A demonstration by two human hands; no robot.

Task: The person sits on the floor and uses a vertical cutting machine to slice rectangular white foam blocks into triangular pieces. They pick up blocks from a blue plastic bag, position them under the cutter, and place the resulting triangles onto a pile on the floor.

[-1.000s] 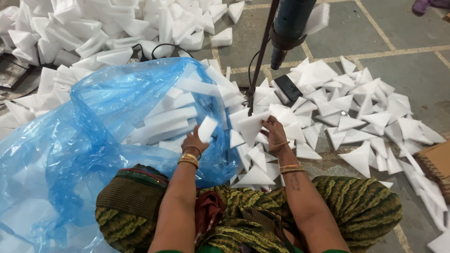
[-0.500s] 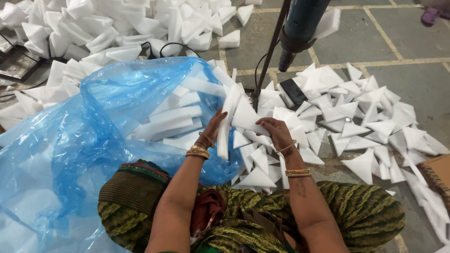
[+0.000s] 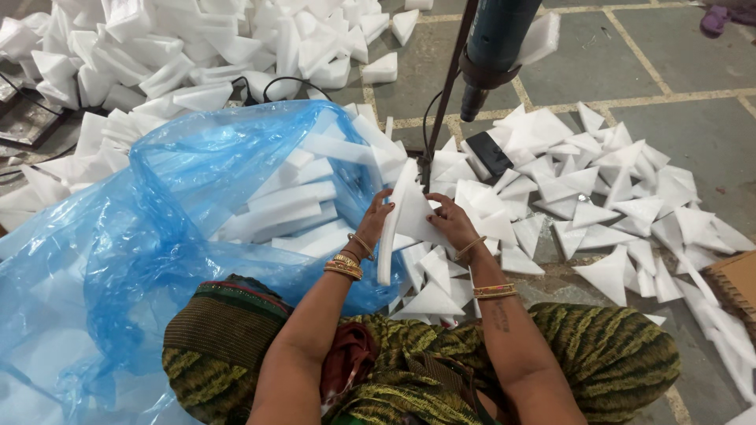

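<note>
Beside blue plastic bag (image 3: 157, 236) of foam strips (image 3: 291, 197), both hands (image 3: 453, 224) hold foam triangles (image 3: 409, 212)

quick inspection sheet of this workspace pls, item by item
surface: grey tiled floor, person seated on it
job's things: white foam triangle held upright over the heap of foam triangles
clutter: blue plastic bag with foam strips; foam block pile
hands: left hand and right hand both grip the triangle
cables: black cable behind the bag
surroundings: dark tool on a stand; black device; cardboard edge
</note>
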